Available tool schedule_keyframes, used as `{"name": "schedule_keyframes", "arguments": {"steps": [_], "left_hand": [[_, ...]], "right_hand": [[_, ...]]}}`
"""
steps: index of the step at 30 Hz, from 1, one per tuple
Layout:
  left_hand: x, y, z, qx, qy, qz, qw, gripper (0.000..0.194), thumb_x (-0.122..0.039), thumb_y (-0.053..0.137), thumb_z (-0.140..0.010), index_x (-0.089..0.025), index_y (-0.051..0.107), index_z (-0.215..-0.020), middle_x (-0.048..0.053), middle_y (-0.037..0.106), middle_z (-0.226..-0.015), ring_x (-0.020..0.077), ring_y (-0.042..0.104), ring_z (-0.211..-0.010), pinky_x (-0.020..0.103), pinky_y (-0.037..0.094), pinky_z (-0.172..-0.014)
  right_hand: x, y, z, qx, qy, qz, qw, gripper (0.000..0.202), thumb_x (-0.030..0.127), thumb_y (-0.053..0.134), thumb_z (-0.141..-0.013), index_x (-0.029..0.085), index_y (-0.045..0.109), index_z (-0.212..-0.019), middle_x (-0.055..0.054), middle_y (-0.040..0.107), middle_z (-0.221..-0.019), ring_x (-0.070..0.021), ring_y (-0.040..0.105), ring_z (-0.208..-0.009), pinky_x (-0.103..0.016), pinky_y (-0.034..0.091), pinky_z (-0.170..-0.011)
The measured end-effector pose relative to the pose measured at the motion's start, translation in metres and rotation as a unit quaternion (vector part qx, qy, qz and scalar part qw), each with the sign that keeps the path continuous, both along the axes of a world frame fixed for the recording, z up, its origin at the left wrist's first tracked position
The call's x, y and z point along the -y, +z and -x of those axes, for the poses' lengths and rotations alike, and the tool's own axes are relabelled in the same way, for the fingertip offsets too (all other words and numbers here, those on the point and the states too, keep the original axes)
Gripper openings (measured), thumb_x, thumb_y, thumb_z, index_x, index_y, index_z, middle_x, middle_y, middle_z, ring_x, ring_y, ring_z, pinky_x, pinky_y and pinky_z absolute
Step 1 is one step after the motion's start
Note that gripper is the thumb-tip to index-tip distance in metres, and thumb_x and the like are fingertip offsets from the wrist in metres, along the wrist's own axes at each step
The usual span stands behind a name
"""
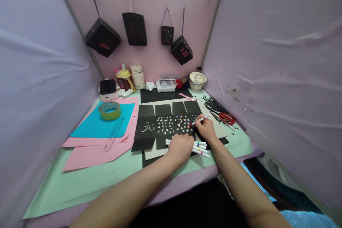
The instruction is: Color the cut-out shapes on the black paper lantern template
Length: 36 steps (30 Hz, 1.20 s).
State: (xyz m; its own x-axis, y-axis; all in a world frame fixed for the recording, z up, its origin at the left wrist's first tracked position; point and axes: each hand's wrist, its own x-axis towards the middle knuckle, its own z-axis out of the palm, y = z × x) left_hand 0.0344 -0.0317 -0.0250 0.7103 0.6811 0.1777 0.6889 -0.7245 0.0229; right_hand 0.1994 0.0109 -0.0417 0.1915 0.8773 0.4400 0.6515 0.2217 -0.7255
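Note:
A black card cutout point(145, 139) with flaps lies flat, covered in small cut-out triangles, stars, hearts, a moon and one character. In my right hand point(205, 129) is a white marker point(203, 118), its red tip touching the card among the stars; a few shapes there look coloured. My left hand point(180, 148) is closed around several white markers point(200, 148) at the card's near edge, their coloured bands sticking out to the right. Its fingertips are curled and partly hidden. Pale board point(153, 154) lies beneath the card.
Red-handled scissors point(227, 118) and black paper scraps point(213, 104) lie on the right. To the left are blue paper point(91, 128), pink sheets point(88, 156), a tape roll point(109, 111) and a clear ruler point(113, 137). Bottles, a plastic box point(166, 85) and bowl point(197, 81) line the back; black paper lanterns point(103, 38) hang above.

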Motion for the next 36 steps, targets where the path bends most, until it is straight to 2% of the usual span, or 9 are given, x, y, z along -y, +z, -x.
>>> {"name": "schedule_keyframes", "arguments": {"steps": [8, 14, 19, 23, 27, 32, 36], "left_hand": [[0.0002, 0.0001, -0.0011, 0.002, 0.003, 0.000, 1.000, 0.013, -0.012, 0.039, -0.082, -0.015, 0.052, -0.079, 0.008, 0.059, -0.078, 0.0221, 0.056, -0.069, 0.035, 0.039, -0.061], [0.0002, 0.0030, -0.0006, -0.007, 0.001, 0.006, 1.000, 0.013, -0.011, 0.040, -0.081, -0.015, 0.052, -0.078, 0.008, 0.059, -0.078, 0.0221, 0.056, -0.069, 0.035, 0.038, -0.061], [0.0003, 0.0031, -0.0002, -0.006, 0.003, 0.005, 1.000, 0.014, -0.012, 0.038, -0.082, -0.015, 0.051, -0.079, 0.008, 0.058, -0.079, 0.0221, 0.056, -0.070, 0.035, 0.039, -0.062], [0.0003, 0.0020, -0.0006, -0.006, 0.003, 0.006, 1.000, 0.013, -0.011, 0.039, -0.082, -0.014, 0.051, -0.079, 0.008, 0.058, -0.079, 0.0216, 0.056, -0.070, 0.034, 0.039, -0.063], [-0.0002, 0.0003, -0.0007, 0.003, 0.004, -0.002, 1.000, 0.013, -0.011, 0.040, -0.081, -0.015, 0.052, -0.078, 0.008, 0.058, -0.078, 0.0217, 0.056, -0.068, 0.035, 0.039, -0.062], [-0.0003, -0.0001, -0.0007, 0.002, -0.002, -0.012, 1.000, 0.011, -0.011, 0.041, -0.080, -0.015, 0.052, -0.077, 0.007, 0.058, -0.077, 0.0219, 0.055, -0.068, 0.034, 0.038, -0.060], [-0.0001, 0.0007, -0.0008, -0.001, 0.004, -0.007, 1.000, 0.013, -0.011, 0.040, -0.080, -0.015, 0.052, -0.077, 0.007, 0.058, -0.077, 0.0222, 0.055, -0.068, 0.034, 0.038, -0.060]], "right_hand": [[-0.0012, -0.0019, -0.0017, 0.005, 0.028, 0.007, 1.000, 0.014, 0.022, 0.043, -0.072, 0.020, 0.046, -0.059, 0.004, 0.046, -0.049, -0.0112, 0.042, -0.048, -0.022, 0.031, -0.050], [-0.0008, -0.0017, -0.0005, -0.014, 0.012, 0.001, 1.000, 0.013, 0.025, 0.044, -0.074, 0.020, 0.048, -0.064, 0.003, 0.050, -0.052, -0.0126, 0.045, -0.052, -0.022, 0.033, -0.051], [-0.0005, -0.0023, -0.0006, -0.012, 0.031, 0.008, 0.999, 0.014, 0.023, 0.044, -0.073, 0.020, 0.046, -0.060, 0.004, 0.047, -0.049, -0.0110, 0.041, -0.047, -0.022, 0.031, -0.049], [-0.0007, -0.0018, -0.0003, -0.025, 0.019, 0.002, 1.000, 0.012, 0.025, 0.045, -0.074, 0.020, 0.048, -0.063, 0.004, 0.048, -0.050, -0.0113, 0.043, -0.049, -0.022, 0.032, -0.050], [-0.0009, -0.0012, -0.0001, -0.029, 0.040, 0.012, 0.999, 0.012, 0.024, 0.045, -0.073, 0.020, 0.047, -0.062, 0.004, 0.048, -0.050, -0.0111, 0.042, -0.049, -0.022, 0.032, -0.049], [-0.0007, -0.0022, -0.0002, -0.036, 0.027, 0.007, 0.999, 0.012, 0.026, 0.045, -0.074, 0.020, 0.049, -0.065, 0.003, 0.049, -0.052, -0.0119, 0.043, -0.050, -0.022, 0.033, -0.050], [-0.0006, -0.0030, -0.0001, -0.037, 0.043, 0.009, 0.998, 0.012, 0.025, 0.045, -0.074, 0.020, 0.048, -0.064, 0.004, 0.049, -0.052, -0.0117, 0.043, -0.050, -0.022, 0.033, -0.051]]}}
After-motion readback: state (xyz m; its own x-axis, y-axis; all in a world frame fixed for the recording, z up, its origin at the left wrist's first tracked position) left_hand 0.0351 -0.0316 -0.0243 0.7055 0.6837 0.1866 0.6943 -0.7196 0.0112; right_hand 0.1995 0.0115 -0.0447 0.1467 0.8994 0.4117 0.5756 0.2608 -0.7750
